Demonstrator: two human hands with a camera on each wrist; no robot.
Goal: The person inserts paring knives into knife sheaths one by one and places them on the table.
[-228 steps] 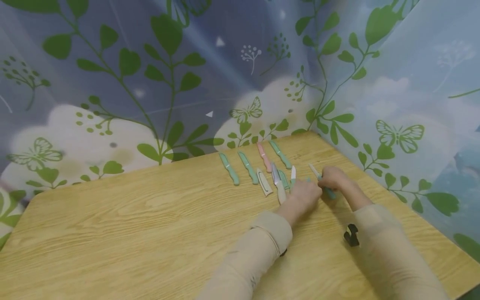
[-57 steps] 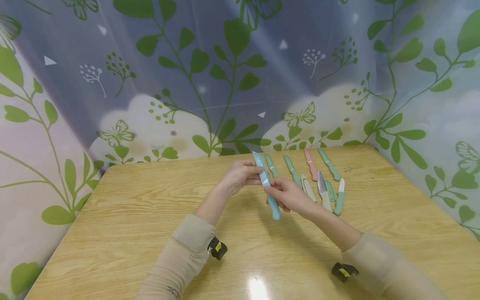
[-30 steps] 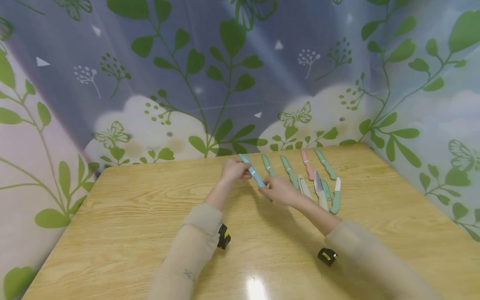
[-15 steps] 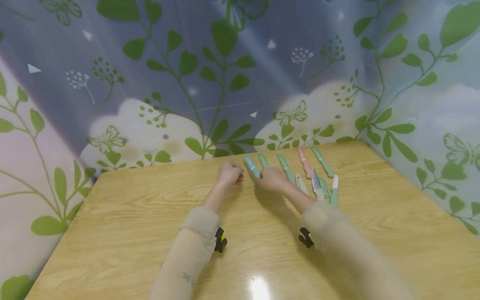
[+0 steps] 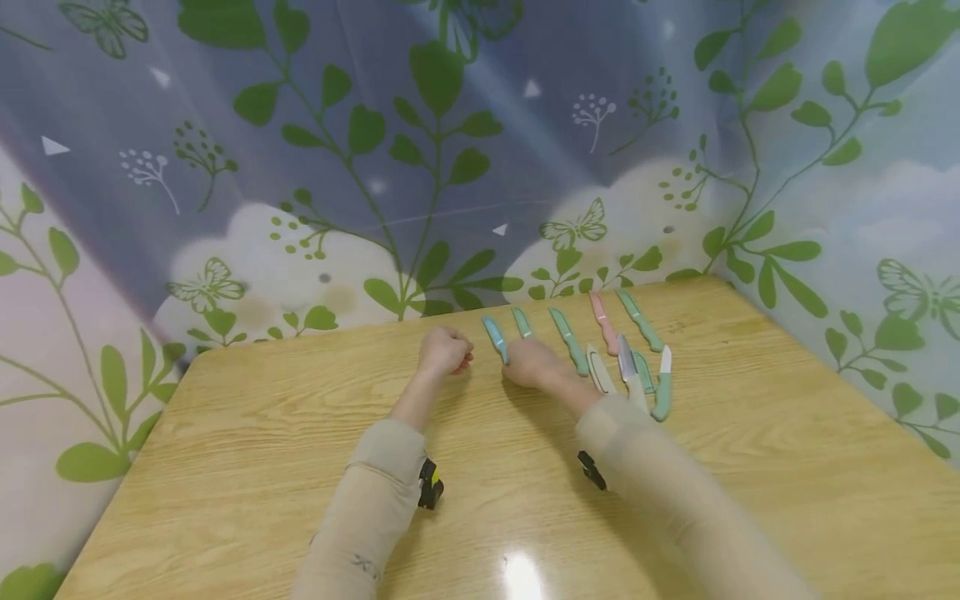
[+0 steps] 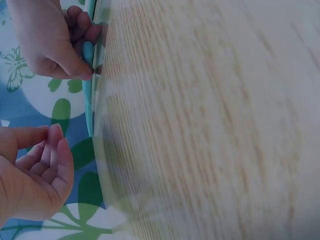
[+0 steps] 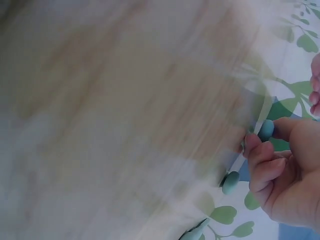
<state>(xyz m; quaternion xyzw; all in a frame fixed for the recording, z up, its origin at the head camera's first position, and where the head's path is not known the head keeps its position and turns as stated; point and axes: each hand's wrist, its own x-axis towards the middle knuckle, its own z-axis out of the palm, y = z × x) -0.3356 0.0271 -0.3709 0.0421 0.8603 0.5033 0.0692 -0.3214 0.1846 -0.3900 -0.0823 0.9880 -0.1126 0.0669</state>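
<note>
A sheathed blue knife (image 5: pixel 494 337) lies at the left end of a row near the table's back edge. My right hand (image 5: pixel 531 362) pinches its handle end between thumb and fingers, as the right wrist view shows at the blue handle (image 7: pixel 266 130). Part of the neighbouring sheathed green knife (image 5: pixel 521 322) is hidden behind that hand. Left of the blue knife, my left hand (image 5: pixel 444 352) hovers with its fingers loosely curled and nothing in them; the left wrist view shows the same left hand (image 6: pixel 37 170) apart from the knife.
Rightward in the row are a green knife (image 5: pixel 570 342), a pink knife (image 5: pixel 603 323) and another green knife (image 5: pixel 639 321). Before them lie a cream sheath (image 5: pixel 600 371), a bare cream-handled knife (image 5: pixel 632 375), a green sheath (image 5: pixel 643 372) and a bare green-handled knife (image 5: pixel 663 387). Patterned curtains border the table (image 5: pixel 300 433).
Both hands held the blue knife up in the air earlier. The left hand has let go and drawn left, while the right hand has lowered the knife to the table beside the green one.
</note>
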